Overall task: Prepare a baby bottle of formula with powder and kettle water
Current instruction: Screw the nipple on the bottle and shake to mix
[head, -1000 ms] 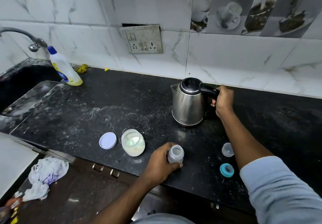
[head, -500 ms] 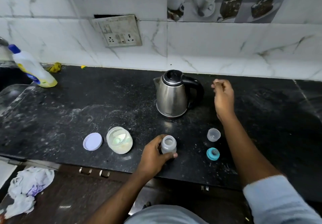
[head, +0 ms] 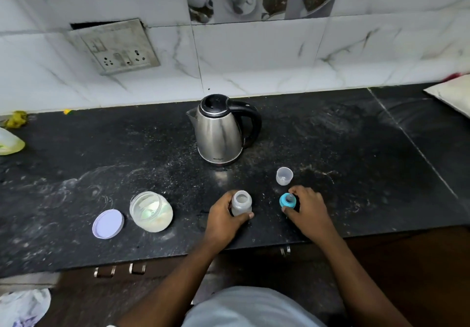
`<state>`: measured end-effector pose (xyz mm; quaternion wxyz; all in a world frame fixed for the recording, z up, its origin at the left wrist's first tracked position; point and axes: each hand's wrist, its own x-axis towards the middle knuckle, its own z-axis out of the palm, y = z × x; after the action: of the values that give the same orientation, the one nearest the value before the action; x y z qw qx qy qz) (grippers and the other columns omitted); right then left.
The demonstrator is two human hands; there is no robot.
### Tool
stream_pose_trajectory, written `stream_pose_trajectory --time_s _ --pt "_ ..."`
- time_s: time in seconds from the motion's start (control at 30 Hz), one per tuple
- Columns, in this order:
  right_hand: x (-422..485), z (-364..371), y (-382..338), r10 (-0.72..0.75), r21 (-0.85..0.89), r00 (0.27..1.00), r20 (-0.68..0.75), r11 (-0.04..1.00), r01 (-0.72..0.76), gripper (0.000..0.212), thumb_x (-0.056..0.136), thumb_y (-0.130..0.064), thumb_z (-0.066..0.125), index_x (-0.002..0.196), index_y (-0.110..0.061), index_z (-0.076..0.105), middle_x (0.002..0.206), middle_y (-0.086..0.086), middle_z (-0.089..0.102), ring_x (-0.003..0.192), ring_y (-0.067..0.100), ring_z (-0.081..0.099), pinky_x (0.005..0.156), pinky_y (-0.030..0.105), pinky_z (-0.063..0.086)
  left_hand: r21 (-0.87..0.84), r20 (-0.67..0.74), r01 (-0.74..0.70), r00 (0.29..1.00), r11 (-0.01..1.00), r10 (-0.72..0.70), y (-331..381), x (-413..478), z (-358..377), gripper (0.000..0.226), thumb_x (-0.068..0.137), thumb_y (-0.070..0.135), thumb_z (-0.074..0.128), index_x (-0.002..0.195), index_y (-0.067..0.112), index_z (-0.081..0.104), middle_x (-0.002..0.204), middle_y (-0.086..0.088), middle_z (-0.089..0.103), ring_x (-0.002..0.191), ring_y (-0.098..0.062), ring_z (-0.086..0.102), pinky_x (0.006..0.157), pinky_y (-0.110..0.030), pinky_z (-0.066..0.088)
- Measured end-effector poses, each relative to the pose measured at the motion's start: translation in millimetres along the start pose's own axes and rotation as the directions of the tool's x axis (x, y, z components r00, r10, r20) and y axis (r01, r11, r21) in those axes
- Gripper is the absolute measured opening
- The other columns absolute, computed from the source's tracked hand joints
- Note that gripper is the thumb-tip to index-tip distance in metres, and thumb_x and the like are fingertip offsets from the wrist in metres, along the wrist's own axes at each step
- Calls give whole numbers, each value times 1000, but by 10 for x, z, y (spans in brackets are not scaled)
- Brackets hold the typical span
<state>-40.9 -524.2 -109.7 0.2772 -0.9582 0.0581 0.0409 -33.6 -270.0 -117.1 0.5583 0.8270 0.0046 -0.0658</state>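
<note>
A small open baby bottle [head: 241,202] stands upright on the black counter [head: 356,153], and my left hand [head: 223,221] is wrapped around it. To its right, the fingers of my right hand [head: 309,212] close on the teal nipple ring [head: 288,200], which rests on the counter. The clear bottle cap [head: 284,175] sits just behind the ring. A steel kettle [head: 220,132] with a black lid and handle stands behind the bottle, untouched. The open powder jar [head: 150,211] lies to the left, its lilac lid [head: 108,223] flat beside it.
A wall socket plate [head: 119,47] hangs on the marble tiles at the back left. A yellow-white detergent bottle [head: 9,143] shows at the left edge. A white object [head: 450,95] lies at the far right. The counter's front edge runs over drawer handles [head: 119,269].
My right hand has let go of the kettle handle and come down and toward me onto the teal nipple ring. My left hand stays on the bottle. The view has shifted right.
</note>
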Motion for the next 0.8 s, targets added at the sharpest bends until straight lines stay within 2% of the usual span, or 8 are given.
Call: stream_pose_trajectory --time_s 0.13,0.2,0.27,0.4,0.5,0.57,0.67,0.8 --pt "-3 101 -51 -27 -119 999 -41 993 22 36 92 -32 74 124 -26 58 123 -4 59 110 24 50 91 40 48 32 35 26 999 999 -27 -40 3 -12 70 73 20 99 133 27 65 124 16 73 114 0 68 100 -15 50" --pt "19 135 -45 -34 -144 996 -86 989 21 27 96 -25 69 122 -20 63 122 4 64 109 28 53 91 43 49 17 71 62 996 998 -63 -25 -15 -28 104 69 29 101 157 23 46 150 12 60 137 -5 57 117 -25 44" --pt "26 131 -54 -32 -143 993 -112 990 16 23 97 -17 67 121 -15 67 119 9 66 108 31 56 91 45 50 48 37 36 999 998 -38 36 -71 -48 113 73 40 98 165 21 33 159 14 45 148 -5 40 123 -29 34" --pt "-3 -13 -150 -62 -32 979 -196 998 57 21 96 -12 69 118 -14 72 113 8 70 101 28 59 85 37 48 234 -133 -163 971 958 198 242 -149 -107 78 92 54 71 159 23 44 163 6 44 151 -14 34 125 -37 30" --pt "-54 -290 -483 -56 253 971 -232 961 116 24 94 -18 75 118 -20 72 111 -10 72 98 14 63 82 23 46 237 -43 -306 945 922 325 575 -112 -220 57 96 32 67 151 24 53 158 8 50 147 -9 39 123 -34 33" --pt "-96 -515 -794 -51 461 982 -183 878 131 26 91 -20 79 114 -27 70 104 -14 72 94 6 66 81 20 51 174 86 -307 951 936 296 839 -70 -325 55 96 23 73 149 26 57 152 12 55 141 0 45 119 -27 38" --pt "-169 -753 -1185 -129 562 983 -130 807 180 25 88 -17 82 104 -29 67 93 -11 72 84 4 67 76 19 55 55 215 -252 948 966 235 1075 4 -433 64 90 22 84 149 25 59 149 14 62 137 2 55 116 -25 44" --pt "-200 -787 -1435 -205 644 971 -125 727 237 24 90 -10 79 104 -27 70 93 -9 74 78 9 71 72 26 61 -117 206 -207 952 971 228 1162 28 -485 52 88 6 85 136 18 69 123 12 77 115 -4 72 99 -27 58"
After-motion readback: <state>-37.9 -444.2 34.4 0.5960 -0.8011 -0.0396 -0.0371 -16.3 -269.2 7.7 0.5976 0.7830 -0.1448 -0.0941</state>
